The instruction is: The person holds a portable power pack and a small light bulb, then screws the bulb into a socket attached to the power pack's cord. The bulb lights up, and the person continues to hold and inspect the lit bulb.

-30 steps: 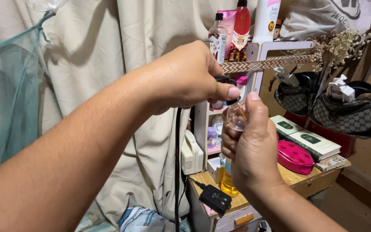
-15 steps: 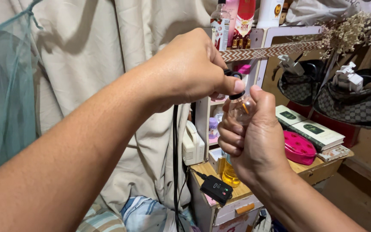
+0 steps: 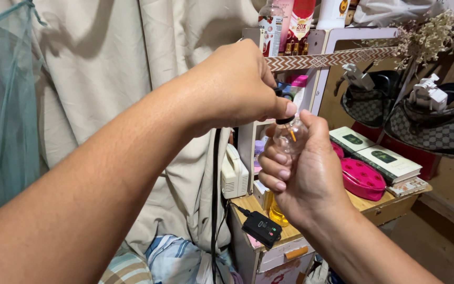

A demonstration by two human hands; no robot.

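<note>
My right hand [image 3: 307, 176] is wrapped around a clear plastic bottle [image 3: 289, 139], thumb up along its neck. Yellow liquid shows at the bottle's bottom [image 3: 275, 211], below my fingers, and a thin orange tube is visible inside the neck. My left hand [image 3: 237, 84] reaches in from the left and pinches the bottle's black cap [image 3: 283, 120] between thumb and fingers, right on top of the neck. Most of the cap is hidden under my fingers. Both hands are held in the air in front of a small shelf.
A small wooden table [image 3: 382, 208] below holds a pink case [image 3: 363, 180], flat boxes [image 3: 387, 164] and a black device with a cable [image 3: 261, 227]. A white adapter [image 3: 234, 178] hangs by a cream curtain [image 3: 127, 68]. Bottles [image 3: 296, 21] and patterned bags [image 3: 429, 129] are behind.
Both hands with the bottle have drifted slightly left and down in view. My left hand's grip stays on the black cap, which now sits closer on the neck.
</note>
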